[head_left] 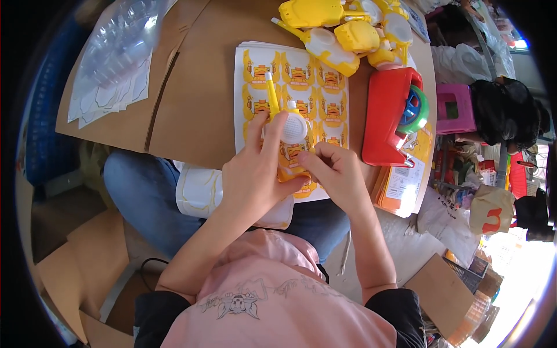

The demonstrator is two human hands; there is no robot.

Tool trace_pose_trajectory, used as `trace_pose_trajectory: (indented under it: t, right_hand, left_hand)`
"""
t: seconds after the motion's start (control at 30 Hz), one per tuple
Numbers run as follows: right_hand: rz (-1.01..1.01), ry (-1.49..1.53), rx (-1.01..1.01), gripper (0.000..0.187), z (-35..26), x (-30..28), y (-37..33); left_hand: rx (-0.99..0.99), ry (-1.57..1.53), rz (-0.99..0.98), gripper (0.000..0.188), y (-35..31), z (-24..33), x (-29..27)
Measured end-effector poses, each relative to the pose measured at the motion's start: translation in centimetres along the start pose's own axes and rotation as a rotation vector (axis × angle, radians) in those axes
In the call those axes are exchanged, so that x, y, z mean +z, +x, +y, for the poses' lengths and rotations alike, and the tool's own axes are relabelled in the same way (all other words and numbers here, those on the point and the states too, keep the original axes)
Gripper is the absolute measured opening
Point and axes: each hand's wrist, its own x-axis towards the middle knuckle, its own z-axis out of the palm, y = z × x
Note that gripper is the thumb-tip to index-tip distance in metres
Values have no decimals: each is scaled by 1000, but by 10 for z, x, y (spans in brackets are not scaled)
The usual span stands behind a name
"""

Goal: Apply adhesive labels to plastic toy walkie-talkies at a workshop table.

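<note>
My left hand (250, 177) wraps round a yellow toy walkie-talkie (294, 129) with a white round speaker grille and a long antenna. It is held over a stack of sticker sheets (299, 68) printed with rows of yellow cartoon stickers. On the toy's lower front, below the grille, lies a cartoon sticker (292, 154). My right hand (342, 174) has its fingers curled, with the thumb at the sticker's right edge. Its fingertips are partly hidden behind the hand.
Several more yellow toy walkie-talkies (333, 51) are heaped at the far right. Beside the sheets stands a red tape dispenser (383, 116) with orange packages (397, 188) near it. Clear plastic shells (119, 46) lie at far left. White backing sheets (200, 190) rest on my lap.
</note>
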Motion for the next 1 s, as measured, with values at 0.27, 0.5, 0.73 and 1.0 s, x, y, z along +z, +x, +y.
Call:
trace_pose_trajectory:
  t: [0.27, 0.5, 0.73, 1.0]
  right_hand:
    - [-102, 225, 236, 25, -8, -9, 9]
    - [-102, 228, 221, 24, -2, -12, 10]
    - [-209, 536, 348, 18, -2, -22, 9]
    - [-93, 593, -21, 26, -9, -24, -13]
  left_hand:
    - [-17, 12, -22, 97, 0, 0, -1]
    - [-29, 19, -35, 97, 2, 2, -1]
    - [-6, -16, -5, 98, 0, 0, -2]
    - [-8, -393, 14, 79, -5, 1, -38]
